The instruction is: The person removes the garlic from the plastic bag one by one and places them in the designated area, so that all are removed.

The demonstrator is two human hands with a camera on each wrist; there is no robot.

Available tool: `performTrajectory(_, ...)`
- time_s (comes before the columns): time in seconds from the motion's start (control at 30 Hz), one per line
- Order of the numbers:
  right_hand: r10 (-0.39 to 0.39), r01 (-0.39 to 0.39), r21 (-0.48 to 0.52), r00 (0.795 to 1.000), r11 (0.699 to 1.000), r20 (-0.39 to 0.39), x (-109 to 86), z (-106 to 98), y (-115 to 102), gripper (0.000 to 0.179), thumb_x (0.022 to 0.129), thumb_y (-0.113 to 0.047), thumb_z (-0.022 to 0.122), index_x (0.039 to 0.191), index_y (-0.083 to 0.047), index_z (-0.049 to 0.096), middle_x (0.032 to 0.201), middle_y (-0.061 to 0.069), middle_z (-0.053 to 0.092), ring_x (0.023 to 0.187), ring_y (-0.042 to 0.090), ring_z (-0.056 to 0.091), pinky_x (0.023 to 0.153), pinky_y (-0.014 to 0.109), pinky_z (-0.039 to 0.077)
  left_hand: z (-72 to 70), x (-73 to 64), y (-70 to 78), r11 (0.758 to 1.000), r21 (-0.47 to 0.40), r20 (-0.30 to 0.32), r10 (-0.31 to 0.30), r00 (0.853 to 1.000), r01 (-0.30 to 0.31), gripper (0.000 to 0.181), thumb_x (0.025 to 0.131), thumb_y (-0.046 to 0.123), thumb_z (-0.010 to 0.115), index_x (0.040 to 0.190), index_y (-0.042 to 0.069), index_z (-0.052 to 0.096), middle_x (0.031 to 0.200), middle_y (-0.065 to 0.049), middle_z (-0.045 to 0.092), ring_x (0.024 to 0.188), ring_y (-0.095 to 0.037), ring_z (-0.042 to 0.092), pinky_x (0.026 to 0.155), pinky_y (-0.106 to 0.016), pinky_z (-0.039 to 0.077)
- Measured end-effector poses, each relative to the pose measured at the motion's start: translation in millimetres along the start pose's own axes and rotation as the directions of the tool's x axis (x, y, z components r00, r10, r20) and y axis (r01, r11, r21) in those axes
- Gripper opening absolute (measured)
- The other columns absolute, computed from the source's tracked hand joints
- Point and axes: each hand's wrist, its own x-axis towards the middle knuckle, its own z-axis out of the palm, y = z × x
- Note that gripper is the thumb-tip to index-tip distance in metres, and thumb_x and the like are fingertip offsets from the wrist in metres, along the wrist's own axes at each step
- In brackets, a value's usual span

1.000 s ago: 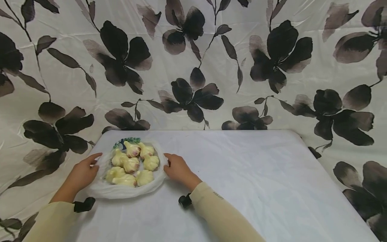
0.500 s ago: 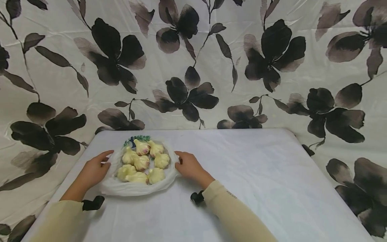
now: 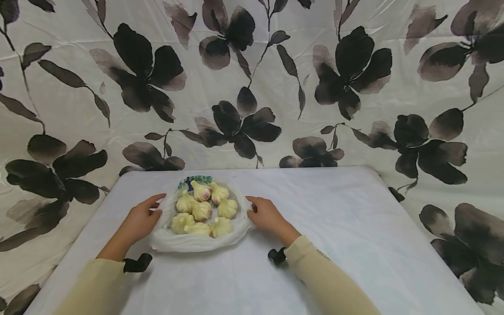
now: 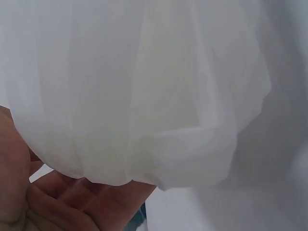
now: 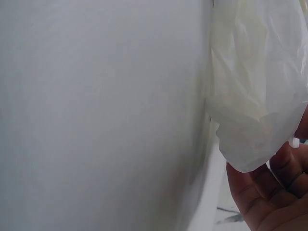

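A white plastic bag (image 3: 185, 244), its mouth spread wide and its edge rolled down, rests on the table left of centre. Inside lie several pale garlic bulbs (image 3: 202, 211), some with purplish tints. My left hand (image 3: 139, 221) holds the bag's left side; in the left wrist view its fingers (image 4: 113, 204) pass behind the white plastic (image 4: 106, 96). On the opposite side my right hand (image 3: 271, 218) grips the bag's edge between thumb and fingers. The right wrist view has those fingers (image 5: 250, 192) behind the crumpled plastic (image 5: 255, 130), the thumb mostly out of frame.
A white cloth covers the table (image 3: 334, 210). Behind it hangs a pale curtain (image 3: 291, 109) with dark flowers. A green and blue print (image 3: 201, 179) shows at the bag's far edge. Small black devices (image 3: 138, 263) sit at both wrists.
Both hands have moved the bag with the garlic to the right across the table, keeping hold of its two sides. The head view has shifted slightly.
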Motion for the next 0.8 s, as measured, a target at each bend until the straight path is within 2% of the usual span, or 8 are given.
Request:
performTrajectory(0.23, 0.030, -0.031, -0.021, 0.999, 0.999, -0.041, -12.0, -16.4, 16.9, 0.047, 0.093, -0.017, 0.055, 0.139, -0.015, 0.053, 0.082, 0.000, 0.057, 0.070, 0.014, 0.049, 0.062, 0.027, 0.043, 18.6, 5.2, 23.3, 0.999, -0.034, -0.012, 0.039, 0.999, -0.039, 0.053, 0.101, 0.016, 0.044, 0.152, 0.012, 0.030, 0.139, -0.030, 0.047, 0.117, -0.042, 0.057, 0.089, -0.056, 0.053)
performTrajectory(0.43, 0.063, -0.066, -0.029, 0.995, 0.997, -0.073, -21.1, -28.2, 29.0, 0.047, 0.092, -0.016, 0.056, 0.139, -0.015, 0.053, 0.080, 0.000, 0.056, 0.068, 0.013, 0.047, 0.061, 0.027, 0.040, 33.3, 10.8, 41.3, 0.997, -0.053, -0.023, 0.047, 0.999, -0.048, 0.052, 0.101, 0.015, 0.044, 0.151, 0.014, 0.032, 0.139, -0.029, 0.048, 0.119, -0.041, 0.056, 0.093, -0.058, 0.051)
performTrajectory(0.6, 0.084, -0.087, -0.028, 0.992, 0.996, -0.089, -26.5, -36.3, 37.6, 0.047, 0.092, -0.016, 0.056, 0.139, -0.014, 0.053, 0.076, 0.001, 0.053, 0.063, 0.013, 0.043, 0.057, 0.027, 0.037, 42.0, 11.7, 54.4, 0.996, -0.068, -0.036, 0.051, 0.998, -0.053, 0.052, 0.100, 0.015, 0.044, 0.151, 0.015, 0.033, 0.139, -0.028, 0.049, 0.119, -0.040, 0.056, 0.095, -0.058, 0.050)
performTrajectory(0.8, 0.114, -0.120, -0.045, 0.988, 0.992, -0.104, -34.7, -46.3, 48.1, 0.046, 0.093, -0.017, 0.054, 0.139, -0.015, 0.054, 0.073, 0.001, 0.051, 0.060, 0.013, 0.039, 0.056, 0.027, 0.034, 52.4, 13.9, 69.6, 0.991, -0.113, -0.022, 0.065, 0.998, -0.067, 0.052, 0.100, 0.015, 0.044, 0.151, 0.016, 0.033, 0.140, -0.027, 0.048, 0.121, -0.039, 0.055, 0.096, -0.055, 0.049)
